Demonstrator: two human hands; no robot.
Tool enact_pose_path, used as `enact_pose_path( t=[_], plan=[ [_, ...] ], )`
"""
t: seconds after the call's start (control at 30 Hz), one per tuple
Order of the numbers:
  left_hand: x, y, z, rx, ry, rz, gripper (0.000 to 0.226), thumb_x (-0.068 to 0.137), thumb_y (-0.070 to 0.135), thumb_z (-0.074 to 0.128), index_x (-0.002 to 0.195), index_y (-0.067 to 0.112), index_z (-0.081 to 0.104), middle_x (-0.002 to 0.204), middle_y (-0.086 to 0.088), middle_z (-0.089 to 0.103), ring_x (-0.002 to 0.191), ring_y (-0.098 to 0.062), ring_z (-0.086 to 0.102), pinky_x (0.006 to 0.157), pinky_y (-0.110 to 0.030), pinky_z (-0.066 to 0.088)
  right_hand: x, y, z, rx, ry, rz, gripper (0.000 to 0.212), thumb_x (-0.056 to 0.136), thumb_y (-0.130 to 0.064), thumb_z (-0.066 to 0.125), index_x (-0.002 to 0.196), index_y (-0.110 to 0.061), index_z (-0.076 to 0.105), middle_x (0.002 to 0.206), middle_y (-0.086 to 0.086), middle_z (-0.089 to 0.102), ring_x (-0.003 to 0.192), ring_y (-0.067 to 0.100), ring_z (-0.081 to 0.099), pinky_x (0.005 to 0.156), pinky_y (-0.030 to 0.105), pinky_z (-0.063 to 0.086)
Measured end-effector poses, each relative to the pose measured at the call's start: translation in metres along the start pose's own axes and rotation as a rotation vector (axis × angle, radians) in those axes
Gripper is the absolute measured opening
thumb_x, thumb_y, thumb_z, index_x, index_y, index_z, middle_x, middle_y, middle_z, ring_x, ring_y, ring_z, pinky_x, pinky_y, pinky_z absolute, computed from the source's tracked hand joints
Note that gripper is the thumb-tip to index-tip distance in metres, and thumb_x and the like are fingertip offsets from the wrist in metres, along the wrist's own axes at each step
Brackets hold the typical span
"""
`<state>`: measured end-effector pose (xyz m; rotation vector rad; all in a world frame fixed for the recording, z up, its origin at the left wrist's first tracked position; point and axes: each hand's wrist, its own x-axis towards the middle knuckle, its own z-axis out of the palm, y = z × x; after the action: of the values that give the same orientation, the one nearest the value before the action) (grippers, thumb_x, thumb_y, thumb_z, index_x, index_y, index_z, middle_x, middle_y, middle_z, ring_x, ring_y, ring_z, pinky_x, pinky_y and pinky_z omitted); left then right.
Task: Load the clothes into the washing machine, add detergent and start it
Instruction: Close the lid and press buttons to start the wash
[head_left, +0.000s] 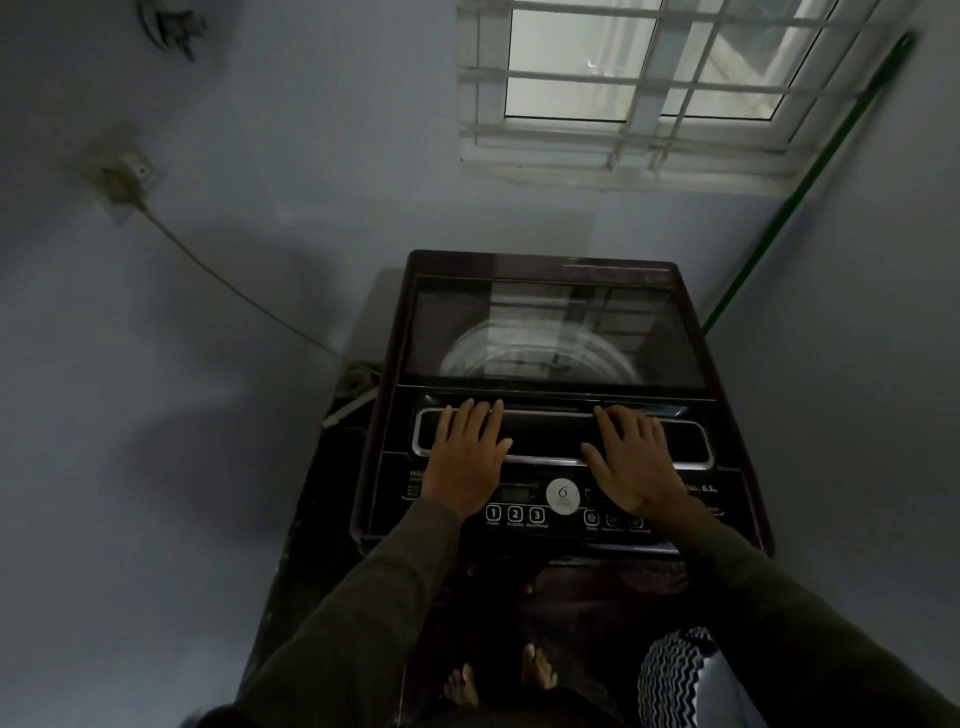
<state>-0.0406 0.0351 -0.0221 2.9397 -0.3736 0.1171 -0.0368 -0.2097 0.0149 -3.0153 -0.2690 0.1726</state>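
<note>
- Evidently I am at the very start: the dark maroon top-loading washing machine (561, 395) stands against the blue-grey wall, and its tinted glass lid (550, 332) lies flat and closed.
- My left hand (465, 457) rests palm down on the left of the chrome-edged black handle panel (550, 434) at the lid's front, fingers spread and straight, pinching nothing.
- My right hand (631, 462) lies the same way on the right of that panel, fingers flat and slightly fanned, holding nothing.
- Through the glass I make out only the pale steel drum rim (535, 353); I judge the drum empty of clothes, though window reflections make that unsure.
- A black-and-white zigzag-patterned cloth (675, 680) sits low at my right, near the machine's front; I take it for laundry waiting, but the frame edge cuts it off.
- So loading, detergent and starting are all left; opening the lid looks like the step in hand.
- No detergent bottle or box shows anywhere.
- The round numbered buttons (514, 514) lie just below my left wrist; their labels are too blurred to read surely, and the small display beside them looks dark.
- A grey power cord (234, 291) runs from the wall socket (122, 179) down towards the machine's back; where it ends is hidden.
- Whether the machine is powered I cannot tell.
</note>
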Motion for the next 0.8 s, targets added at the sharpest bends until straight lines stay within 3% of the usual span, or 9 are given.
enact_pose_path(
  t=[0.17, 0.3, 0.43, 0.63, 0.8],
  plan=[
    [-0.004, -0.003, 0.005, -0.037, 0.023, 0.007, 0.061, 0.102, 0.045, 0.02, 0.153, 0.014, 0.031, 0.157, -0.007, 0.036, 0.148, -0.026, 0.027, 0.12, -0.047, 0.025, -0.007, -0.009, 0.017, 0.058, 0.035, 0.077, 0.083, 0.091, -0.059, -0.001, 0.156, -0.011, 0.016, 0.164, 0.006, 0.013, 0.153, 0.023, -0.002, 0.12, 0.048, -0.004],
    [-0.006, -0.006, 0.007, -0.047, 0.039, 0.025, 0.062, 0.102, 0.051, 0.021, 0.152, 0.015, 0.034, 0.158, -0.009, 0.034, 0.148, -0.027, 0.026, 0.12, -0.046, 0.025, 0.004, -0.028, 0.025, 0.048, 0.055, 0.038, 0.084, 0.091, -0.063, -0.004, 0.157, -0.013, 0.005, 0.165, 0.001, -0.007, 0.149, 0.017, -0.02, 0.122, 0.043, -0.007],
    [-0.002, -0.02, 0.003, -0.002, 0.038, -0.081, 0.069, 0.101, 0.059, 0.013, 0.151, 0.017, 0.036, 0.159, -0.008, 0.032, 0.149, -0.028, 0.024, 0.117, -0.046, 0.015, 0.041, -0.051, 0.028, 0.076, 0.101, -0.088, 0.085, 0.092, -0.067, -0.002, 0.157, -0.013, 0.008, 0.164, 0.001, -0.004, 0.151, 0.018, -0.015, 0.122, 0.043, -0.002],
    [0.007, -0.058, -0.014, 0.03, 0.104, -0.268, 0.064, 0.102, 0.055, 0.021, 0.149, 0.016, 0.041, 0.156, -0.012, 0.037, 0.147, -0.029, 0.029, 0.115, -0.051, 0.03, 0.094, -0.09, 0.025, 0.13, 0.069, -0.301, 0.082, 0.094, -0.066, 0.005, 0.158, -0.014, 0.008, 0.166, 0.001, -0.004, 0.151, 0.016, -0.017, 0.122, 0.042, -0.004],
    [0.011, -0.106, -0.044, 0.099, 0.198, -0.386, 0.062, 0.096, 0.052, 0.037, 0.143, 0.013, 0.05, 0.15, -0.014, 0.044, 0.141, -0.032, 0.03, 0.111, -0.05, 0.037, 0.133, -0.129, 0.023, 0.137, 0.048, -0.445, 0.085, 0.095, -0.067, 0.006, 0.157, -0.01, 0.016, 0.165, 0.007, 0.007, 0.151, 0.02, -0.007, 0.122, 0.044, 0.006]
  ],
)
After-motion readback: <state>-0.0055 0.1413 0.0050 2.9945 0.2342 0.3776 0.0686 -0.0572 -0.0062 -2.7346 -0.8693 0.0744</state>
